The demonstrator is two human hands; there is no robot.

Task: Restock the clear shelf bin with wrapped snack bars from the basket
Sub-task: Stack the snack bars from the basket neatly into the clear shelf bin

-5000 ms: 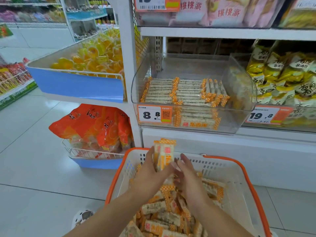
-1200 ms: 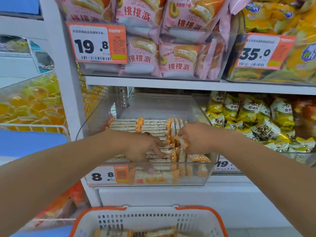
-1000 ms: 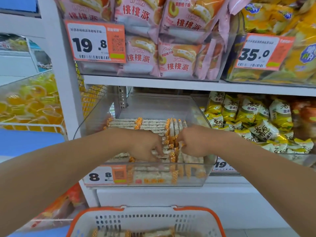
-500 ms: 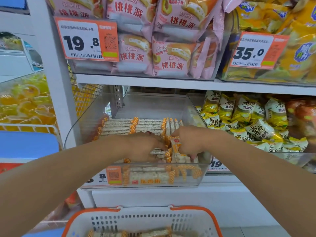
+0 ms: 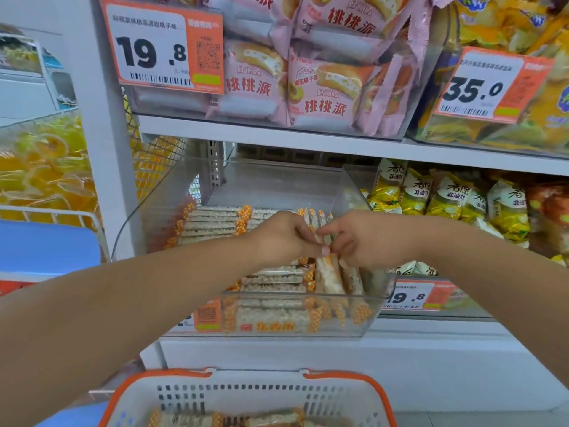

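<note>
At the far left of the frame a blue-fronted bin (image 5: 46,245) holds clear yellow-orange sweets, with a white upright post (image 5: 101,143) just to its right. In the upper left, a white and orange price tag reading 19.8 (image 5: 163,47) hangs on the upper bin, and pink cake packets (image 5: 320,84) fill that bin beside it.

Below the white shelf board sits the clear shelf bin (image 5: 277,318), in the centre of the frame. Flat rows of wrapped snack bars (image 5: 212,223) with orange checkered ends lie across its left and middle part; further bars stand on edge at its right side.

The left hand (image 5: 283,238) reaches into the bin from the lower left, fingers curled, thumb and fingertips pinching together on the upright bars in the bin's right part. The right hand (image 5: 363,238) comes in from the right and meets it, its fingers also curled and pinching the top of the same upright bars. The two hands touch at the fingertips. How many bars each holds cannot be told.

At the bottom centre the white basket (image 5: 255,396) with an orange rim stands in front of the shelf, a few more bars showing inside it at the lower edge.

To the right, yellow snack bags (image 5: 446,195) fill the neighbouring bin, and in the upper right a price tag reading 35.0 (image 5: 489,87) hangs over yellow packets.
</note>
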